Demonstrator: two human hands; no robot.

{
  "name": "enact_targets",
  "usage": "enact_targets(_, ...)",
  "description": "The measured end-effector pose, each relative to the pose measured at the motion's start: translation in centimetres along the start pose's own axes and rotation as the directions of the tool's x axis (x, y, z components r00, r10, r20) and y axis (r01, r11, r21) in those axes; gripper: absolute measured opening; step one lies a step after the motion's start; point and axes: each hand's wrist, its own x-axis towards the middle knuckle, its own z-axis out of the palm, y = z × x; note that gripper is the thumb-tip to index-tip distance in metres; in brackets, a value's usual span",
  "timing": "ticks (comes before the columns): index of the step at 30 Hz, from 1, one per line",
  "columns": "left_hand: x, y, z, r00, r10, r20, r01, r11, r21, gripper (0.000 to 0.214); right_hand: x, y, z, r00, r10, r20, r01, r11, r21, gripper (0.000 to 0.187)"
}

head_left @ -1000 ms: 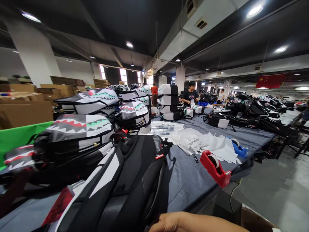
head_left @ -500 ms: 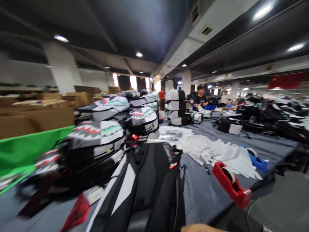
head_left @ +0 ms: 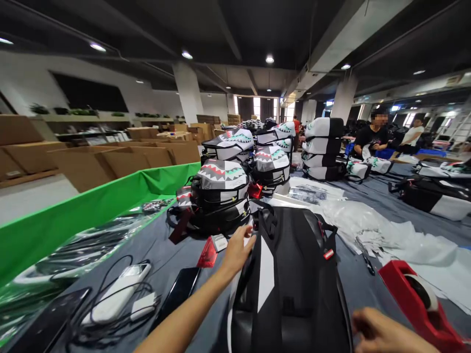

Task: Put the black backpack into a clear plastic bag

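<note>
A black backpack with a white panel lies on the table in front of me, its padded back and straps facing up. My left hand is at its upper left edge, thumb and fingers apart; whether they touch the fabric I cannot tell. Low on the right, my right hand is beside the bag's lower right side, its fingers curled and smeared by motion. A red tag shows on the right strap. Just left of my left hand lie a red packet and a small pale card.
Patterned backpacks are piled behind, with another stack farther right. A red tape dispenser and white plastic sheets lie right. Left are a phone, a white charger with cables, and a green-walled bin. A co-worker stands beyond.
The view has swung left, bringing the phone, charger and green bin into sight. My left hand has come in at the backpack's edge. More of my right hand shows.
</note>
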Motion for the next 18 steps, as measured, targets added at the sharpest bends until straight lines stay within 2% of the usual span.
enact_targets(2, 4.7, 1.0, 1.2, 0.999, -0.042, -0.020, 0.044, 0.996, 0.080, 0.036, 1.7, -2.3, -3.1, 0.996, -0.022, -0.082, 0.019, 0.999, -0.047, 0.032)
enact_targets(4, 8.4, 1.7, 2.5, 0.987, -0.153, -0.039, 0.156, 0.980, 0.126, 0.043, 3.4, -5.6, -5.5, 0.991, -0.065, -0.115, 0.061, 0.998, -0.035, 0.029)
enact_targets(5, 9.8, 1.9, 3.1, 0.976, -0.214, -0.038, 0.217, 0.965, 0.145, 0.046, 4.1, -7.4, -6.1, 0.991, -0.093, -0.097, 0.093, 0.996, -0.013, 0.027)
enact_targets(7, 11.6, 1.7, 3.9, 0.955, -0.296, -0.013, 0.294, 0.941, 0.166, 0.045, 5.4, -10.9, -6.3, 0.982, -0.189, 0.023, 0.189, 0.982, 0.013, 0.017)
enact_targets(8, 12.1, 1.6, 4.0, 0.952, -0.306, 0.009, 0.301, 0.939, 0.168, 0.042, 6.2, -12.5, -6.0, 0.961, -0.257, 0.102, 0.257, 0.966, 0.007, 0.012)
enact_targets(10, 12.4, 1.0, 3.2, 0.959, -0.279, 0.056, 0.267, 0.951, 0.156, 0.032, 8.5, -15.4, -4.7, 0.895, -0.394, 0.207, 0.412, 0.910, -0.052, 0.023)
enact_targets(11, 12.4, 0.6, 2.4, 0.963, -0.257, 0.082, 0.244, 0.959, 0.141, 0.027, 10.3, -16.6, -4.0, 0.867, -0.455, 0.204, 0.479, 0.873, -0.088, 0.030)
enact_targets(13, 12.3, -0.6, 0.3, 0.966, -0.227, 0.123, 0.217, 0.972, 0.093, 0.018, 14.8, -18.3, -2.9, 0.840, -0.521, 0.153, 0.542, 0.819, -0.187, 0.039)
enact_targets(14, 12.1, -1.4, -0.8, 0.960, -0.233, 0.157, 0.225, 0.972, 0.066, 0.015, 17.4, -18.9, -2.7, 0.820, -0.564, 0.103, 0.571, 0.787, -0.232, 0.042)
enact_targets(15, 11.8, -2.4, -1.8, 0.954, -0.245, 0.174, 0.242, 0.969, 0.040, 0.015, 19.9, -19.3, -2.6, 0.774, -0.627, 0.090, 0.622, 0.726, -0.293, 0.044)
enact_targets(16, 11.4, -3.6, -2.6, 0.944, -0.263, 0.198, 0.267, 0.964, 0.010, 0.019, 22.3, -19.5, -2.6, 0.757, -0.647, 0.086, 0.626, 0.681, -0.380, 0.043)
enact_targets(17, 10.7, -5.0, -3.1, 0.935, -0.295, 0.195, 0.307, 0.951, -0.031, 0.024, 24.3, -19.8, -2.8, 0.792, -0.608, 0.053, 0.559, 0.687, -0.465, 0.043)
enact_targets(18, 9.8, -6.5, -3.2, 0.921, -0.355, 0.162, 0.378, 0.913, -0.150, 0.029, 25.9, -20.0, -2.9, 0.835, -0.550, 0.002, 0.468, 0.708, -0.529, 0.042)
